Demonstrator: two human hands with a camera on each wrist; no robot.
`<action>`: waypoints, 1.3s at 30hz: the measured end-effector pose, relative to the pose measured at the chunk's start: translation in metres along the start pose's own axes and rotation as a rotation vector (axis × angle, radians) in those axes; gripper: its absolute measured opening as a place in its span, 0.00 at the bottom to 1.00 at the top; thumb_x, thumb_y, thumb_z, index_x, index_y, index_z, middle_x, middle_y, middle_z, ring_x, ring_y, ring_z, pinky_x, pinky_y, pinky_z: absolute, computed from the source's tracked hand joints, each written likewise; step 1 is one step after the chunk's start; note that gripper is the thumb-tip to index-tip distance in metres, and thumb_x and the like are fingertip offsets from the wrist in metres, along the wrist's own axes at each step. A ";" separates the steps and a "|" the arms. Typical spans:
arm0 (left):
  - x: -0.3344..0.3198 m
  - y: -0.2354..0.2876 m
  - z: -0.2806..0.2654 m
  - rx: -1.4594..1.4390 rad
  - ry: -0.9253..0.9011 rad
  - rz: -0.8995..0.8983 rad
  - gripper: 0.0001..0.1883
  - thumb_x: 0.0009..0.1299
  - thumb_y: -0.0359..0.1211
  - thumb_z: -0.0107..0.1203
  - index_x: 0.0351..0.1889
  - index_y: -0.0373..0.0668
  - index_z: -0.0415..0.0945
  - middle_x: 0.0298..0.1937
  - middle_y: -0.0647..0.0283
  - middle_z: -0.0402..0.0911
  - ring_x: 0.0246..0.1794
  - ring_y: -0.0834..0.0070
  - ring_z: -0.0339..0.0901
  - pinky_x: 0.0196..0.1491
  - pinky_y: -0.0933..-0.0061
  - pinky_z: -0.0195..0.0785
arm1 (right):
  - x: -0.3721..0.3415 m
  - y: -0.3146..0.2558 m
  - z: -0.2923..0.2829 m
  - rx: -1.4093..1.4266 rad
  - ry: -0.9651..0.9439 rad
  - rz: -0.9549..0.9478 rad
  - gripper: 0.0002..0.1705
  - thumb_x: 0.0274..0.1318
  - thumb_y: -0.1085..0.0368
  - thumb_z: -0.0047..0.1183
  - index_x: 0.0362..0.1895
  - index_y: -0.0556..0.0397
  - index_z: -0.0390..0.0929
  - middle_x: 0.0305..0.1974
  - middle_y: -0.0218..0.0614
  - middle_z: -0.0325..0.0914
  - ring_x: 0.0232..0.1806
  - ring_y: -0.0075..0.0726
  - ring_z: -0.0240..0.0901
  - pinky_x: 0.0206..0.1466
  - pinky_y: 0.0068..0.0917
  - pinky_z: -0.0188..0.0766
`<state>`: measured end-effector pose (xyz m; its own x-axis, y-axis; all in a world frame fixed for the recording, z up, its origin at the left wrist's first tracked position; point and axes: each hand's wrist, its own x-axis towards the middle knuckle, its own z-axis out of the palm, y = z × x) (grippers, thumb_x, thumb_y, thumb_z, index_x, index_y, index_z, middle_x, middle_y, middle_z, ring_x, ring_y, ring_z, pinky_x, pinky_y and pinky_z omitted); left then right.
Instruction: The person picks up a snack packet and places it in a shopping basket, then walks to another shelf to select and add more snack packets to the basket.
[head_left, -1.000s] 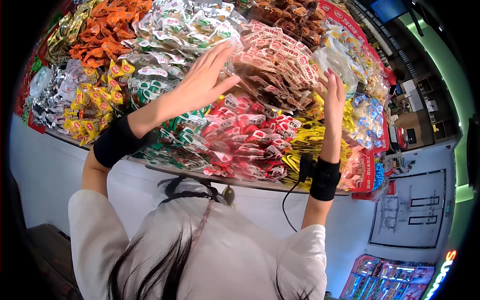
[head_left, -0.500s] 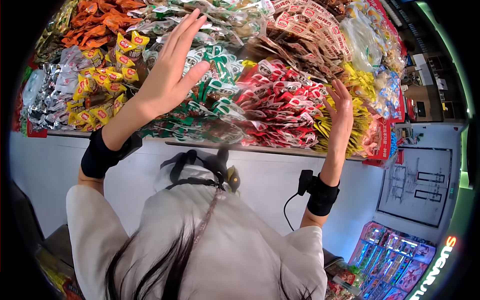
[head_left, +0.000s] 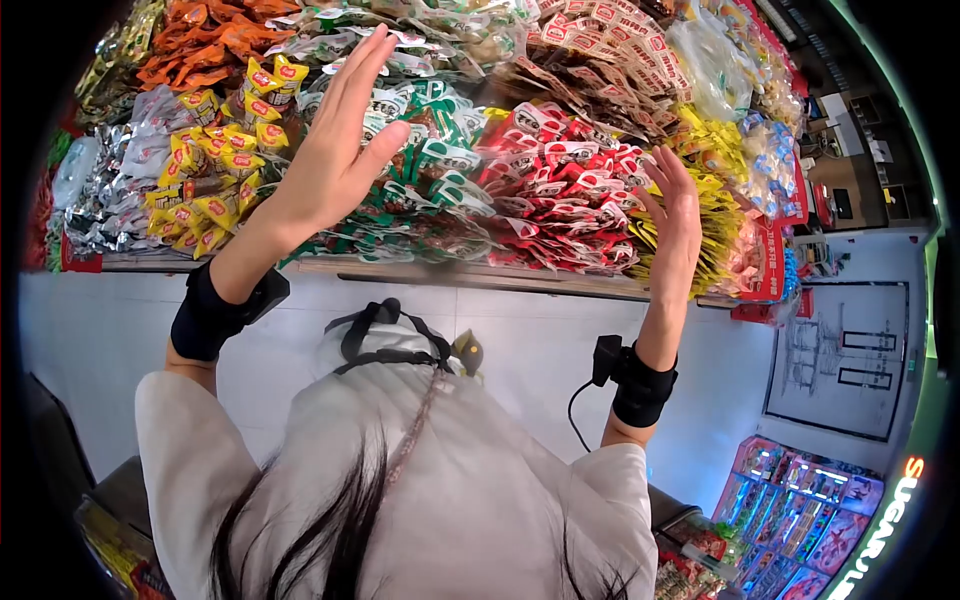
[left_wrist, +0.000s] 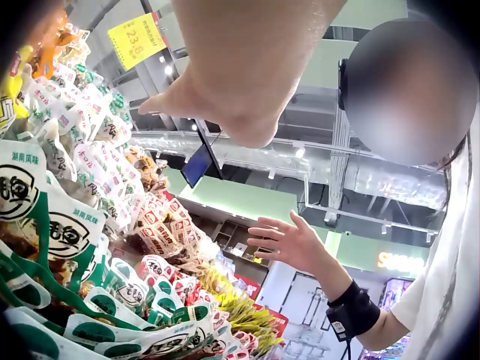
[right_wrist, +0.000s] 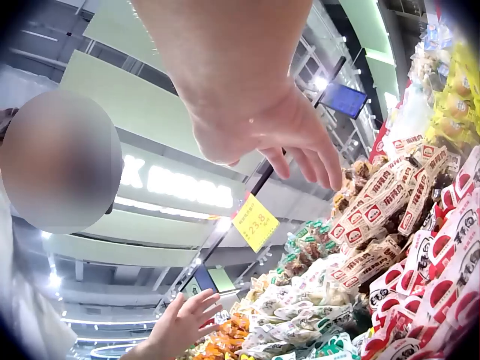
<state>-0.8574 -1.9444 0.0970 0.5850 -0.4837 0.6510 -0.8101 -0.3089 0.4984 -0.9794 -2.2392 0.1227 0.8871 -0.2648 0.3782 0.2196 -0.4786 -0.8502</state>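
Observation:
Both hands are raised above a display heaped with wrapped snacks, and neither holds anything. In the head view my left hand [head_left: 340, 150], fingers extended and thumb apart, is over the green-and-white packets [head_left: 430, 160]. My right hand [head_left: 676, 215] hangs over the yellow packets [head_left: 715, 235], beside the red-and-white packets [head_left: 570, 190], its fingers slightly bent. The left wrist view shows the right hand [left_wrist: 296, 244] with spread fingers in the air. From the right wrist, the left hand [right_wrist: 184, 326] also appears raised and empty.
Brown packets [head_left: 610, 60], orange packets [head_left: 210, 45] and small yellow bags [head_left: 215, 165] fill other parts of the display. Its wooden front edge [head_left: 480, 278] runs before the body. A yellow price sign [right_wrist: 256, 223] hangs above. A lit shelf [head_left: 790, 510] stands at lower right.
Over the last second the head view has shifted, and both hands appear farther left along the display relative to the packets. Neither has taken hold of anything.

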 end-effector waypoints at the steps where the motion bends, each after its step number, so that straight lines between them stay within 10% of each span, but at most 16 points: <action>1: -0.002 0.005 -0.002 0.002 0.012 -0.004 0.30 0.67 0.39 0.43 0.63 0.36 0.48 0.66 0.50 0.48 0.67 0.58 0.45 0.65 0.63 0.39 | -0.001 -0.002 -0.001 -0.001 -0.008 -0.012 0.34 0.61 0.45 0.27 0.59 0.59 0.58 0.58 0.46 0.58 0.60 0.44 0.57 0.59 0.40 0.58; 14: -0.072 0.074 -0.018 0.444 0.030 0.070 0.30 0.64 0.46 0.41 0.62 0.41 0.55 0.65 0.53 0.53 0.66 0.53 0.48 0.62 0.50 0.37 | -0.073 -0.036 -0.004 -0.380 -0.016 -0.415 0.25 0.50 0.66 0.43 0.56 0.55 0.64 0.58 0.47 0.59 0.59 0.50 0.56 0.61 0.38 0.49; 39: -0.299 0.196 -0.062 0.453 0.087 -0.625 0.30 0.64 0.41 0.39 0.63 0.38 0.51 0.67 0.52 0.48 0.68 0.55 0.42 0.64 0.52 0.32 | -0.207 -0.040 0.155 -0.032 -0.596 -0.351 0.25 0.52 0.64 0.46 0.56 0.51 0.63 0.59 0.45 0.58 0.60 0.51 0.53 0.60 0.38 0.53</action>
<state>-1.1889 -1.8097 0.0354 0.9244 -0.0498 0.3782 -0.2554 -0.8172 0.5167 -1.1087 -2.0357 0.0214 0.8397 0.4107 0.3552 0.5302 -0.4791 -0.6995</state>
